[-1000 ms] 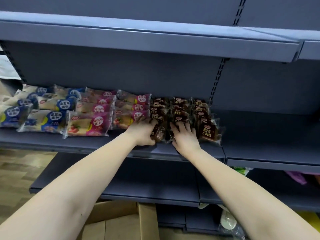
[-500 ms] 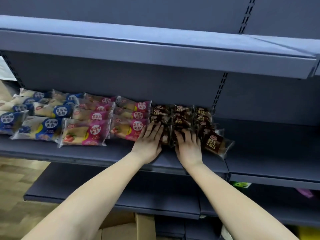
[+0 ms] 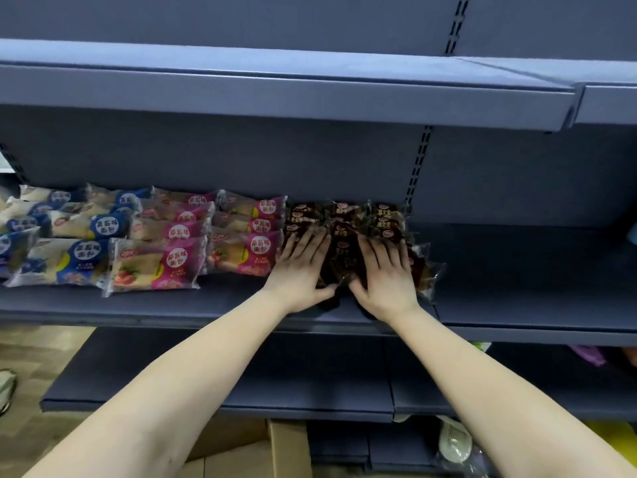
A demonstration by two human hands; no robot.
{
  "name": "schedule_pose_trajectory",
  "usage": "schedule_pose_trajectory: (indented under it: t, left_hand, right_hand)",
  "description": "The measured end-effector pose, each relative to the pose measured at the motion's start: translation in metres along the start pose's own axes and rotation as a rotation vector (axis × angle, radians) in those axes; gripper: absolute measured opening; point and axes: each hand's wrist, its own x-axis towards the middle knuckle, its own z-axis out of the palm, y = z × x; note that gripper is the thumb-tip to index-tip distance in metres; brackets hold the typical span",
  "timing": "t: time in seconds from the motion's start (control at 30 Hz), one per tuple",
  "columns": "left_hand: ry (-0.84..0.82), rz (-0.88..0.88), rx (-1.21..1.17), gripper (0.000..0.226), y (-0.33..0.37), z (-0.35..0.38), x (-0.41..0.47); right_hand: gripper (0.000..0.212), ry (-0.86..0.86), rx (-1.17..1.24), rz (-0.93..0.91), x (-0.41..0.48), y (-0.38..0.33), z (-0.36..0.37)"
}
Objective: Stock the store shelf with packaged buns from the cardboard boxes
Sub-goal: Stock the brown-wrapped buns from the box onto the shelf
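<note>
1. Packaged buns (image 3: 344, 215) in dark brown wrappers are lying in roughly 3 columns on the middle shelf (image 3: 172, 305). They are sitting at the right end of its left bay, just beside the pink packs (image 3: 172, 257).
2. The left hand (image 3: 300, 270) is resting palm down on the left side of the brown group. Its fingers are straight and spread, pressing on the wrappers and gripping nothing.
3. The right hand (image 3: 386, 274) is lying flat on the right side of the group in the same way, with fingers extended and nothing held.
4. Blue packs (image 3: 82, 232), pink packs and brown buns are filling the left bay in rows. This section is looking largely stocked, and both hands are probably squaring up the front brown packs.
5. The right bay (image 3: 534, 270) and the lower shelf (image 3: 241, 391) are carrying no packs in the parts that are showing, so much of the stocking is likely remaining.
6. A cardboard box (image 3: 262, 450) is showing between the forearms at the bottom edge. Its contents are cut off, so the remaining stock cannot be judged.
7. Both hands are covering the front brown packs, which is preventing a count. The left frame edge is cutting off the blue packs. Small objects at the far right, below the middle shelf, are too unclear to identify.
</note>
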Motion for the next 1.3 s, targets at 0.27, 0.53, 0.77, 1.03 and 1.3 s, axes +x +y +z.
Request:
schedule_pose_trajectory:
  t: [0.27,0.53,0.77,1.03,1.3]
  left_hand:
    - [-0.203,0.167,0.032,0.114,0.040,0.013,0.027]
    - [-0.306,0.169,0.017,0.116,0.041,0.008,0.024]
    - [-0.215,0.022,-0.215,0.089,0.065,0.008,0.025]
    - [0.110,0.115,-0.070,0.077,0.056,0.005,0.032]
    - [-0.221,-0.064,0.083,0.081,0.047,0.025,0.028]
  right_hand:
    - [0.061,-0.023,-0.082,0.095,-0.029,0.055,-0.016]
    - [0.075,-0.317,-0.085,0.296,-0.044,0.076,-0.015]
    - [0.064,-0.187,-0.099,0.220,-0.045,0.068,-0.015]
    - [0.061,-0.070,-0.133,0.157,-0.042,0.074,-0.019]
    - [0.058,-0.207,-0.089,0.197,-0.041,0.062,-0.001]
